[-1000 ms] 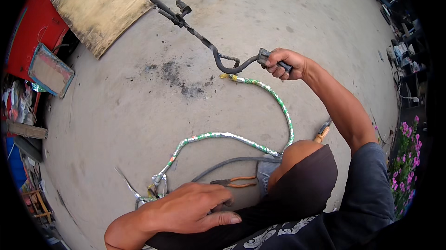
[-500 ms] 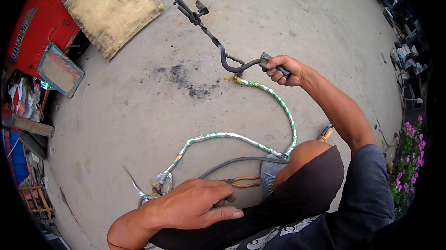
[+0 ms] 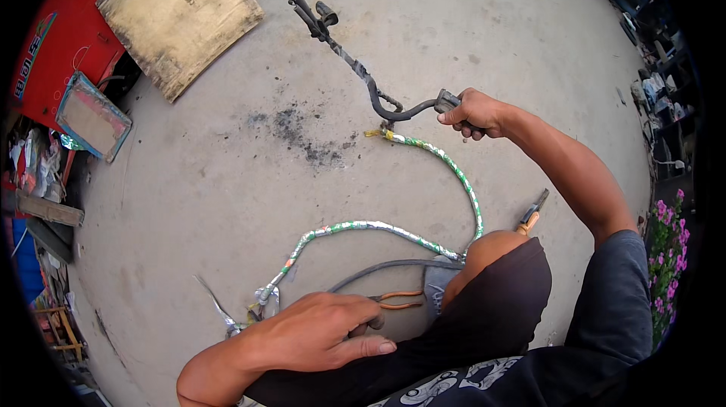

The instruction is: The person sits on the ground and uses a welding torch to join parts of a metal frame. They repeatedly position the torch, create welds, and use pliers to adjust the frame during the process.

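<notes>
My right hand (image 3: 476, 113) is wrapped round the grip end of a long, dark, bent handlebar (image 3: 393, 113), held out ahead of me. A curved section leads away to the far left, where a short black cylinder (image 3: 327, 13) branches off it. My left hand (image 3: 325, 331) rests over my lap, fingers loosely curled and thumb apart, with nothing visible in it. Just beyond lie orange-handled pliers (image 3: 401, 300) and a dark hose (image 3: 378, 263). A cord wrapped in silver-and-green foil (image 3: 363, 225) loops across the ground; its far end lies under the handlebar's curve.
Black debris (image 3: 302, 135) is scattered on the concrete. A stained wooden board (image 3: 181, 21) leans against a red panel (image 3: 60, 44) at far left, beside a blue-framed board (image 3: 94, 116). Another orange-handled tool (image 3: 529, 222) lies beyond my knee. Pink flowers (image 3: 669, 256) and cluttered shelving line the right.
My right hand has shifted a little right, taking the handlebar's near part with it. More of the tool beyond my knee shows. The left hand has barely moved.
</notes>
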`<state>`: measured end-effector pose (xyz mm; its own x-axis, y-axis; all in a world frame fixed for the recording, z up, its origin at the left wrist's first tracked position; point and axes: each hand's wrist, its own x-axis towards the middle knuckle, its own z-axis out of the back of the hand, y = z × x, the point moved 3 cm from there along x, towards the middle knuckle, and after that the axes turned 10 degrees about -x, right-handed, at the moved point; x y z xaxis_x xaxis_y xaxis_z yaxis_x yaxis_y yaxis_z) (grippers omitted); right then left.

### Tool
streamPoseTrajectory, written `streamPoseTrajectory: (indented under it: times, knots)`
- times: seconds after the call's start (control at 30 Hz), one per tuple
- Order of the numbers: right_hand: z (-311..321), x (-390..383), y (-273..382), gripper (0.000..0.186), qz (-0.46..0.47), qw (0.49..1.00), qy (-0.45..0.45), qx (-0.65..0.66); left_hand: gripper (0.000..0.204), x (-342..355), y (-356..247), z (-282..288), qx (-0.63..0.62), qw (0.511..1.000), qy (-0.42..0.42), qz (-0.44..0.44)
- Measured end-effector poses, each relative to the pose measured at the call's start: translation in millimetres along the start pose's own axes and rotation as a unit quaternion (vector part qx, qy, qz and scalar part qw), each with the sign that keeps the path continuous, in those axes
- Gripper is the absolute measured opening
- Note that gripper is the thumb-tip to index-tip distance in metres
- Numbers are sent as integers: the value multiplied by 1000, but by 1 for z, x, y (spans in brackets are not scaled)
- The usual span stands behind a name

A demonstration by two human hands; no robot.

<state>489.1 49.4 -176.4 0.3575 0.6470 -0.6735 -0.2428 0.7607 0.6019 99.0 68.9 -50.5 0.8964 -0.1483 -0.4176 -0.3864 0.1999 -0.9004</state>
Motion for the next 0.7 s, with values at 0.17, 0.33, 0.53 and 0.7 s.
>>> streamPoseTrajectory:
  times: [0.17, 0.33, 0.53, 0.7]
  knots:
    - [-9, 2, 13, 21, -20, 999, -37, 2, 40, 4, 1, 4, -12, 1000, 10, 0]
    - [-9, 1, 26, 15, -28, 998, -48, 32, 40, 6, -4, 2, -3, 1000, 4, -12]
    - [-32, 27, 16, 16, -29, 995, -49, 79, 48, -2, -2, 1, -31, 999, -5, 6]
    - [-118, 78, 42, 21, 6, 987, -69, 145, 48, -12, -3, 1, -11, 998, -40, 40]
